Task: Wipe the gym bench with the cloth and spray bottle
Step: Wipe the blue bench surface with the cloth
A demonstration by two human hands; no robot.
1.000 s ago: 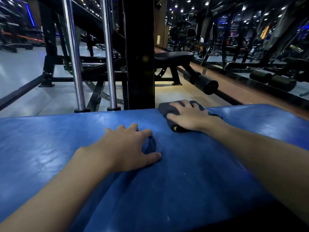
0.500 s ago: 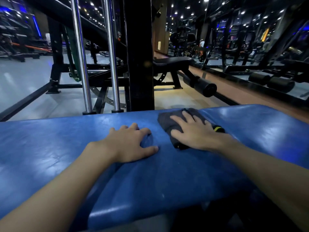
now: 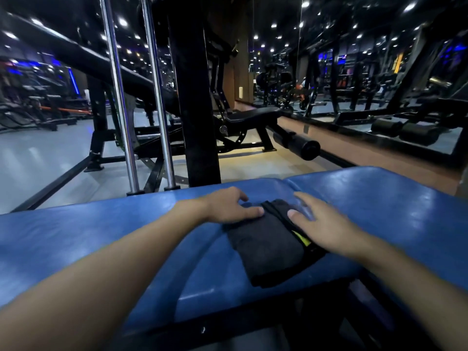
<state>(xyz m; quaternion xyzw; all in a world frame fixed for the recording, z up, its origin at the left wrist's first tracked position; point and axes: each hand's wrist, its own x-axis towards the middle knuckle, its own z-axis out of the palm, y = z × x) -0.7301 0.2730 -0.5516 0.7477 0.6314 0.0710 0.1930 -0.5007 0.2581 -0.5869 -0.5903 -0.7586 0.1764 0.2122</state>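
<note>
Our left hand (image 3: 228, 207) rests on the blue bench (image 3: 392, 211), fingers relaxed, thumb touching the folded dark cloth (image 3: 266, 244) lying at the near edge. Our right hand (image 3: 321, 224) lies flat, fingers straight, on the cloth's right side, beside a yellow-green tag (image 3: 301, 239) too blurred to read.

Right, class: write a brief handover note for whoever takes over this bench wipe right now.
Left hand: open, resting on the blue bench pad, thumb touching the dark cloth.
Right hand: open, flat along the dark cloth's right edge.
Dark cloth lies folded on the pad near its front edge.
Spray bottle: not in view.
Wiped area unclear; wipe the whole pad.
</note>
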